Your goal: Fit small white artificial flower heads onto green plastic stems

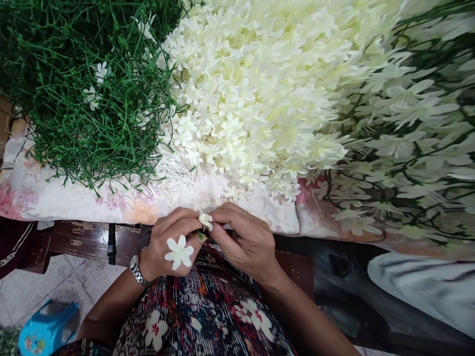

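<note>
My left hand [172,242], with a metal watch on its wrist, is closed on a green stem. An open white flower [178,252] lies against the back of that hand. Between the fingertips of both hands is a small white blossom [205,221], just above the stem's green tip [201,235]. My right hand [247,237] pinches this blossom from the right. Both hands are close together at the near edge of the cloth-covered table [74,198].
A heap of green stems [100,113] lies at the upper left, beside a large pile of white flowers [252,99]. White flowers on green stems [415,128] spread at the right. Thin white pieces [172,170] lie between the heaps. A blue stool [48,329] stands on the floor.
</note>
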Motion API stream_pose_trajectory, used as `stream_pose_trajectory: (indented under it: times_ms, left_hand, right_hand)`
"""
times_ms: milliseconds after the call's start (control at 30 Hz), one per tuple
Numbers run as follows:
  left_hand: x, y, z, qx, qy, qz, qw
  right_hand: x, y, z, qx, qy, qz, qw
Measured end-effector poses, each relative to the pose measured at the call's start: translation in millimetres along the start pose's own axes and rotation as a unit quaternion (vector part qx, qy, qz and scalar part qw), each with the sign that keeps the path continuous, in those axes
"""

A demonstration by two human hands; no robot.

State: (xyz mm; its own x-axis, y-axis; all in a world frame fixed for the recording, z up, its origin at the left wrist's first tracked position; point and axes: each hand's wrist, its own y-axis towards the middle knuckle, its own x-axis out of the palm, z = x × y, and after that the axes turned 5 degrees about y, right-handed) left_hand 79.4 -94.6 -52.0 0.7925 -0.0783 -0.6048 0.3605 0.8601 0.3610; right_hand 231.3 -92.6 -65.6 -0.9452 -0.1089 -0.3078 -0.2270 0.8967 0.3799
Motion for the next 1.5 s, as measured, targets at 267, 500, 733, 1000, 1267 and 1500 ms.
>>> stream_pose_trajectory:
  times_ms: [267,500,733,1000,1267,1500]
  left_hand:
    - [3.3,-1.3,-1.4,-0.116,-0.142,0.054,0.982]
    - [2.5,2.0,-2.3,-0.114,-0.161,0.043,0.979]
    - [9.0,-4.5,-7.6,-0.150,-0.259,0.066,0.952]
    - [12.1,-5.5,-7.9,-0.176,-0.309,0.081,0.931]
    - [7.5,-3.1,-3.2,-0.147,-0.266,0.079,0.949]
    - [9.0,-3.6,-2.8,-0.138,-0.268,0.083,0.950]
  right_hand:
    - [4.7,-0.2,1.5,0.000,0.030,0.002,1.000]
    - [3.0,-2.2,2.8,-0.011,0.018,-0.003,1.000]
    - [4.1,-1.8,0.7,-0.012,0.008,0.019,1.000]
    - [8.3,-1.3,-1.9,-0.031,-0.020,0.046,0.998]
    - [11.5,-3.9,0.5,-0.019,0.014,0.047,0.999]
    - [14.7,-6.8,1.8,0.007,0.060,0.056,0.997]
